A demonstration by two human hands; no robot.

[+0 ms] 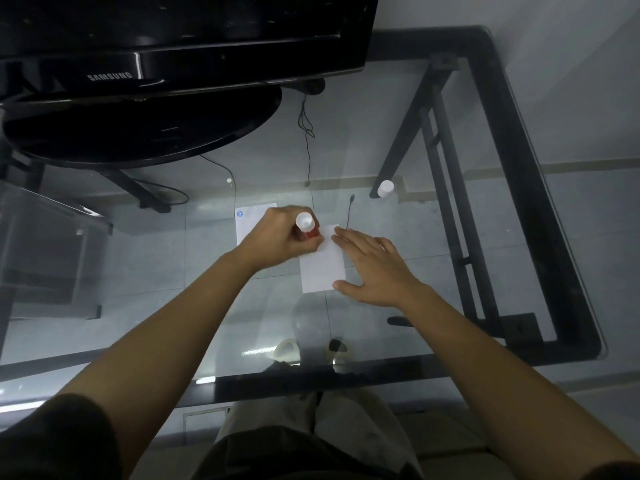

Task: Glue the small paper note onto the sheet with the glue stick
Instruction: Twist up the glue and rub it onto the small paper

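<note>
your left hand (280,237) is closed around the glue stick (306,227), red body gripped, white end up, the lower end at the top left corner of the small white paper (322,263). whether the tip actually touches cannot be told; your fingers cover it. your right hand (372,268) lies flat and spread, palm down, holding the right edge of that paper against the glass desk (450,237). it grips nothing.

a second, larger white sheet (249,220) with a blue mark lies just behind your left hand, partly hidden by it. the white cap (385,188) stands apart, farther back and to the right, so the stick is uncapped.

progress, as judged: the glue-application step is in hand, at one corner only. no glue film can be made out on the paper. left to do: cover the paper, put the stick down, turn the note over onto the sheet, press flat.
</note>
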